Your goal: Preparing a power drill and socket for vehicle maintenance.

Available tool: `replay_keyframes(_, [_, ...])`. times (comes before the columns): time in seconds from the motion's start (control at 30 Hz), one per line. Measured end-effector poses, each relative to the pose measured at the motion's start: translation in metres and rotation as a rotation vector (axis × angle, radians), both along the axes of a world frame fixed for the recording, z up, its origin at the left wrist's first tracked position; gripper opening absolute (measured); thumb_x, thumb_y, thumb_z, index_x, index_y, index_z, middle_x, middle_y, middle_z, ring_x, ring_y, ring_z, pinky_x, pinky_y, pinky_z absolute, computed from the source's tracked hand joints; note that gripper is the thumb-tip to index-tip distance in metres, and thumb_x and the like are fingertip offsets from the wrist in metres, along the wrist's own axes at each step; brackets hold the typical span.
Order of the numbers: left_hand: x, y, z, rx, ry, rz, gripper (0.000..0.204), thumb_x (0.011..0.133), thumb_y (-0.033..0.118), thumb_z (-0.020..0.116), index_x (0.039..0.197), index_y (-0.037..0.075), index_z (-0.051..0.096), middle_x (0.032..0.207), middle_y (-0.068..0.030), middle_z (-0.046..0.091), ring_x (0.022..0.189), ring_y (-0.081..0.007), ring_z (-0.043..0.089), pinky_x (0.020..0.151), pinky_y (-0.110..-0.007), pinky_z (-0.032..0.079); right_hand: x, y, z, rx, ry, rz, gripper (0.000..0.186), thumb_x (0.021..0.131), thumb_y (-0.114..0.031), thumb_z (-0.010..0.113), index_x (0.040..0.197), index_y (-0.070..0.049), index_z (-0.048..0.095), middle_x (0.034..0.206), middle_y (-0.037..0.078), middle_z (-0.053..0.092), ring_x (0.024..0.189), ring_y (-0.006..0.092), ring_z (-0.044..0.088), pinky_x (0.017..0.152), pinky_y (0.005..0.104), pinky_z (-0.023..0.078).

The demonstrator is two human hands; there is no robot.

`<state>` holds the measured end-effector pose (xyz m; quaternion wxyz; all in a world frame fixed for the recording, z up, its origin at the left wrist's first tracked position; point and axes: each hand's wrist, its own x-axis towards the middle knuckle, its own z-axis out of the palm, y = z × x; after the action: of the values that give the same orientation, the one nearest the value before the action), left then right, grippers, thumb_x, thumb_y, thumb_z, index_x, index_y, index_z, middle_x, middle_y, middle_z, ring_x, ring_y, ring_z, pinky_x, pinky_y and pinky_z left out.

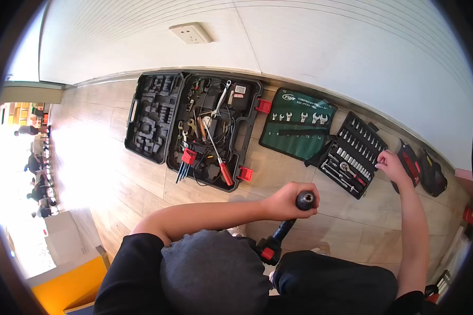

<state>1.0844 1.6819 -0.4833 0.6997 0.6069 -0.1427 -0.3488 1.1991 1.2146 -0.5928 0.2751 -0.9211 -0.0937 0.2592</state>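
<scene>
My left hand (293, 199) is closed around the head of a black power drill (305, 200), whose chuck faces up. The drill's lower end, with a red patch, hangs down near my knee. My right hand (390, 164) has its fingers pinched together at the right edge of an open black socket set (347, 181). Whatever those fingertips hold is too small to tell. Small bits stand in rows in the set's upper half; sockets, a ratchet and a red-handled driver lie in the lower half.
Left of the socket set lies a green wrench pouch (294, 144) with several wrenches. An open black tool case (174, 113) holds cables, pliers and a red screwdriver (225, 173). Black-and-red tools (431, 176) lie at the far right. A white wall (320, 47) with a socket outlet (191, 33) runs behind.
</scene>
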Motion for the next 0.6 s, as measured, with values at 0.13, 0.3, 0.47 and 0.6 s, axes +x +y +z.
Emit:
replay_keyframes(0.13, [-0.013,0.024,-0.001,0.0,-0.104,0.112,0.019,0.085,-0.004,0.079,0.095,0.005,0.064,0.094,-0.0045,0.068,0.087,-0.0146,0.067,0.079,-0.032,0.054,-0.013,0.011,-0.02,0.184,-0.134,-0.099,0.027,0.071,0.005,0.079,0.094,0.0,0.066,0.086,0.009,0.061,0.079,0.0199,0.064,0.074,0.0322,0.054])
replay_keyframes(0.3, [-0.009,0.034,0.018,0.015,-0.053,0.103,0.021,0.084,-0.008,0.078,0.095,0.004,0.064,0.095,-0.0051,0.067,0.088,-0.0152,0.067,0.08,-0.032,0.054,-0.022,0.022,-0.001,0.031,-0.176,-0.147,0.023,0.072,0.004,0.08,0.09,0.0,0.066,0.084,0.009,0.058,0.075,0.0202,0.062,0.072,0.0328,0.052])
replay_keyframes(0.47, [-0.003,0.024,0.019,0.041,-0.122,0.092,0.021,0.083,-0.008,0.078,0.094,0.004,0.064,0.094,-0.0059,0.067,0.089,-0.0172,0.067,0.081,-0.032,0.053,-0.031,0.017,0.001,0.091,-0.156,-0.232,0.02,0.077,0.003,0.079,0.091,0.0,0.066,0.089,0.008,0.06,0.076,0.0186,0.062,0.074,0.0312,0.052])
replay_keyframes(0.6, [-0.003,0.014,0.016,0.056,-0.147,0.08,0.021,0.083,-0.008,0.078,0.092,0.004,0.065,0.094,-0.0065,0.068,0.089,-0.0185,0.067,0.081,-0.032,0.054,-0.038,0.023,-0.004,0.132,-0.23,-0.244,0.019,0.079,0.001,0.079,0.095,-0.001,0.068,0.091,0.007,0.061,0.079,0.0196,0.063,0.075,0.0317,0.052])
